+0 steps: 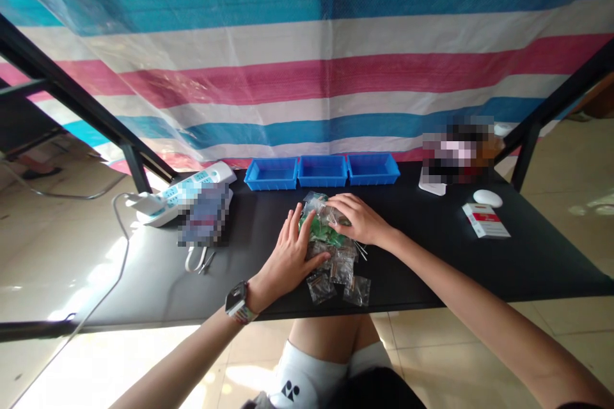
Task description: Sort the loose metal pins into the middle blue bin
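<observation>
At the far left of the black table (432, 249) lay a white power strip (185, 192) with a plug in it, its cable trailing off the edge; just in front of it lay a small pair of tweezers (200, 260). Moving right, the left hand (290, 254) — a watch (238, 302) on its wrist — rested flat with fingers spread against the left side of a heap of small clear plastic bags (336, 255), some showing green parts inside. The right hand (359, 217) lay over the top of the heap, fingers curled loosely on the uppermost bag; whether it pinched that bag could not be told. Behind the heap stood three blue bins (322, 172) in a row, side by side. Further right sat a white mouse (487, 197) and, just beside it, a red-and-white box (485, 220).
</observation>
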Demonstrator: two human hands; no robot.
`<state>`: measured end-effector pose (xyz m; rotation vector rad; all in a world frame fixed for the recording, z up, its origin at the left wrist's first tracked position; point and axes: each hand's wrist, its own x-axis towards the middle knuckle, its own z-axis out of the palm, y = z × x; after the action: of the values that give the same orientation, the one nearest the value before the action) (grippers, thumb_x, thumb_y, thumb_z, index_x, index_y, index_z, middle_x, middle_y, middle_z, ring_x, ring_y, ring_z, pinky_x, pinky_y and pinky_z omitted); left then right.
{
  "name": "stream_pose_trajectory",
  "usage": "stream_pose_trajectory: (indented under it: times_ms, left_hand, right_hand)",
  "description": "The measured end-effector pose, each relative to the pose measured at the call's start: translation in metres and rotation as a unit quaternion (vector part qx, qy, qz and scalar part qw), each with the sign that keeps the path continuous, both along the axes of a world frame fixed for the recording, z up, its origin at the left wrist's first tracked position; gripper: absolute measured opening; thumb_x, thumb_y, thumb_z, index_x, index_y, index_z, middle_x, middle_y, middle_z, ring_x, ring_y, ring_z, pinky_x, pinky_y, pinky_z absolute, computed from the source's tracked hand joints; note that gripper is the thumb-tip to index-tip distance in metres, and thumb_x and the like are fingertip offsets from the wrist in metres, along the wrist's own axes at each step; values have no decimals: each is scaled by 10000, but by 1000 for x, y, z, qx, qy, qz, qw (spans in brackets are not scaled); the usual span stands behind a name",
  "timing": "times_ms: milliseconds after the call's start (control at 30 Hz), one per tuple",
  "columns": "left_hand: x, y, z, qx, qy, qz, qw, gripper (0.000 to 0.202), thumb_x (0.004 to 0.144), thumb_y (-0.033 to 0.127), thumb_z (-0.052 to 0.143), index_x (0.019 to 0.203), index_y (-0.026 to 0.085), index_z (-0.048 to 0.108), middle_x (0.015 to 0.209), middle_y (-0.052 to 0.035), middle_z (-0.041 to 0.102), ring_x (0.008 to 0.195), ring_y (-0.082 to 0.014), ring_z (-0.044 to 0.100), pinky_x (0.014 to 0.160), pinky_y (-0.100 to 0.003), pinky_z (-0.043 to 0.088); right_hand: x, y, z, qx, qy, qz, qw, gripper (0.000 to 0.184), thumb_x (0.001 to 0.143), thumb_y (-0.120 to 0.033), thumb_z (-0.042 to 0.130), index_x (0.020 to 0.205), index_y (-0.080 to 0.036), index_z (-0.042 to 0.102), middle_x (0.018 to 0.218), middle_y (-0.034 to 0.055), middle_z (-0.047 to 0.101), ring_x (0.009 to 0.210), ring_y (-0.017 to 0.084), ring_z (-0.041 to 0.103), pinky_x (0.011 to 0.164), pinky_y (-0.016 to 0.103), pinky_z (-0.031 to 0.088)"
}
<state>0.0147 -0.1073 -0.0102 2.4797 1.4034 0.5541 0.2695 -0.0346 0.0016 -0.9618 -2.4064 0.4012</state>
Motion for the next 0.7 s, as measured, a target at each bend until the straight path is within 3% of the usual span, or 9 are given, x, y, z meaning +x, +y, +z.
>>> stream_pose_trajectory:
  times_ms: [133,233,400,533,700]
  left_hand:
    - [-7,-2,10,-15,9,-12,1000,1027,1002,683,565,1737,245,-3,1799,-230,1,1656,-464,18,1283,-689,270]
    - [-21,2,22,-2,29,-77,997,1159,920,747,641,1742,257,-13,1804,-207,14,1654,-476,1,1291,-692,238]
    - [-37,14,35,7,73,-209,975,1281,735,836,765,1737,321,154,1807,-152,102,1647,-499,66,1296,-710,189]
    - [-33,22,34,-6,83,-250,965,1304,655,836,824,1718,352,243,1801,-141,152,1635,-520,123,1286,-735,176]
    - [-22,26,30,-11,75,-234,969,1237,669,841,811,1696,355,322,1785,-141,223,1616,-522,179,1269,-740,222]
  right_hand:
    - [5,-4,14,10,0,-11,1000,537,1023,-424,617,1499,-178,581,1471,181,626,1388,348,569,1197,575,470]
    - [24,-16,24,-3,28,-16,999,620,1008,-433,637,1578,-229,505,1555,160,563,1445,348,535,1224,581,447]
    - [60,-51,34,-22,-16,40,999,1029,821,-482,867,1686,-271,351,1728,147,361,1586,400,362,1292,613,346]
    - [68,-77,27,-35,-93,73,992,1265,687,-521,961,1719,-320,259,1794,132,192,1639,444,205,1298,675,276]
    - [52,-78,7,-27,-103,48,993,1280,701,-680,902,1726,-288,242,1790,169,184,1636,462,188,1283,694,273]
